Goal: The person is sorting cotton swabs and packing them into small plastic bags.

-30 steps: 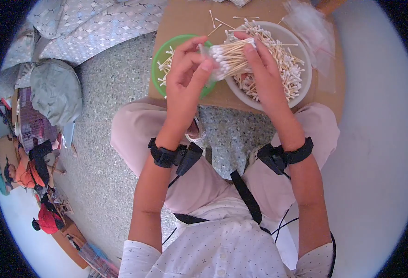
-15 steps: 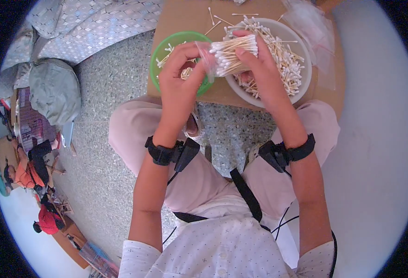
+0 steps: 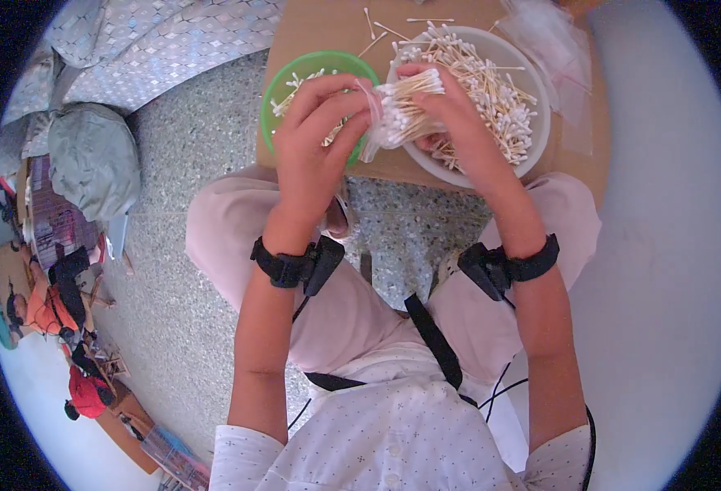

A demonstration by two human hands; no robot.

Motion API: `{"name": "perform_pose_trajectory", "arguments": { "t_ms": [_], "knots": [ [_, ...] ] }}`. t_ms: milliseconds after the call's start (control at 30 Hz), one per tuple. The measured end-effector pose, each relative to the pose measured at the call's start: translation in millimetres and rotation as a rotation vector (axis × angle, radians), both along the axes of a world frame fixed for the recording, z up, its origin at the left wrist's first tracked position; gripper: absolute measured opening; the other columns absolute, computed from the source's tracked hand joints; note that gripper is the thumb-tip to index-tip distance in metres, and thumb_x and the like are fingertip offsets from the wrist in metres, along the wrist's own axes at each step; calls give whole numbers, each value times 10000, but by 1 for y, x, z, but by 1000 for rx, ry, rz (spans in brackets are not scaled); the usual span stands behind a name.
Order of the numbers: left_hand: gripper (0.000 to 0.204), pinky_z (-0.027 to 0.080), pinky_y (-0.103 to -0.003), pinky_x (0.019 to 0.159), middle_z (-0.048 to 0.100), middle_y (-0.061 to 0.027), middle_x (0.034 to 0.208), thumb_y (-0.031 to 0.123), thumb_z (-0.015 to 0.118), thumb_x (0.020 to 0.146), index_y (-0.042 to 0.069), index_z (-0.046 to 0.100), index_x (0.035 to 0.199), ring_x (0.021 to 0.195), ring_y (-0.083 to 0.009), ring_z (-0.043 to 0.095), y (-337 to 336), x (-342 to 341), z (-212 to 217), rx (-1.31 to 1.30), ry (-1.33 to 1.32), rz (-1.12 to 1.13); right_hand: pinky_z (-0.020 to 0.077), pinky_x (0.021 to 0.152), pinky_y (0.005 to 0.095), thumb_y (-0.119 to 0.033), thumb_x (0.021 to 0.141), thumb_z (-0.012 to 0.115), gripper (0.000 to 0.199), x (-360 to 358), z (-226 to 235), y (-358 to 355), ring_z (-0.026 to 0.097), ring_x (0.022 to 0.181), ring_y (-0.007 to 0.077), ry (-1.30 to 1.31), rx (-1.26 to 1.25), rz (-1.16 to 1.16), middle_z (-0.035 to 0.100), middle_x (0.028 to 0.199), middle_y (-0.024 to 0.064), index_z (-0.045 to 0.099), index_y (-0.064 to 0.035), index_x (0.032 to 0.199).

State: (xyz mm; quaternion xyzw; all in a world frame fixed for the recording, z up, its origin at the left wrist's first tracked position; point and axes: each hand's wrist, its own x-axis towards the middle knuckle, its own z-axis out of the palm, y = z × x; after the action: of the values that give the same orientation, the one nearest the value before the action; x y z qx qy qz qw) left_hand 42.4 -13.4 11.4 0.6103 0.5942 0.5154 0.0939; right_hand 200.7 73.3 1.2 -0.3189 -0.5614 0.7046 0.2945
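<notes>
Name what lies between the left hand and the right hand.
In the head view, a clear plastic bag and a bundle of cotton swabs lie between the left hand and the right hand.

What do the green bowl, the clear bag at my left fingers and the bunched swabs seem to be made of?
Green bowl: probably smooth plastic, given its even, bright colour.
Clear bag at your left fingers: likely thin, glossy plastic film; it's see-through and creased.
Bunched swabs: soft-looking white tips, likely cotton, on matte tan sticks that look wooden, though paper is possible.
</notes>
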Motion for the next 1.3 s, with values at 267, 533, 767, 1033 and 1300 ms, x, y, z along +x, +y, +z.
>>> {"name": "perform_pose_trajectory", "arguments": {
  "t_ms": [267, 533, 767, 1033, 1300],
  "knots": [
    [148, 481, -288, 761, 623, -74, 1007, -6, 659, 765, 25, 664, 910, 893, -184, 606, -1, -1, 1, -65, -17, -33, 393, 528, 206, -234, 888, 531, 290, 1, -2, -6, 488, 676, 51, -41, 56, -70, 580, 890, 1, 514, -139, 1162],
    [99, 474, -260, 735, 566, -76, 1096, 69, 611, 848, 30, 622, 938, 919, -160, 568, -2, 1, -2, -35, -431, 9, 410, 560, 197, -204, 888, 516, 323, 1, 1, -7, 514, 745, 57, 8, 96, -172, 572, 949, -1, 496, -158, 1207],
    [112, 479, -262, 754, 530, -95, 1143, 61, 590, 858, 22, 608, 961, 977, -160, 547, 0, 3, -7, -39, -221, 15, 425, 627, 218, -226, 897, 491, 343, 4, 3, -9, 518, 819, 73, -24, 76, -161, 562, 1012, 9, 479, -165, 1234],
    [164, 491, -267, 741, 565, -82, 1101, 11, 649, 791, 31, 672, 952, 980, -170, 556, -3, 1, -2, -26, -113, 43, 418, 668, 243, -447, 969, 322, 413, 5, -2, -12, 510, 854, 97, 37, 56, -55, 551, 1035, 12, 454, -180, 1256],
    [179, 495, -257, 726, 610, -92, 1092, 18, 663, 801, 35, 675, 978, 922, -166, 602, -4, 11, -5, -40, -395, 67, 432, 670, 257, -418, 983, 337, 385, 1, -2, -13, 516, 856, 105, -3, -21, -20, 551, 1039, 28, 435, -167, 1258]
  ]
}}
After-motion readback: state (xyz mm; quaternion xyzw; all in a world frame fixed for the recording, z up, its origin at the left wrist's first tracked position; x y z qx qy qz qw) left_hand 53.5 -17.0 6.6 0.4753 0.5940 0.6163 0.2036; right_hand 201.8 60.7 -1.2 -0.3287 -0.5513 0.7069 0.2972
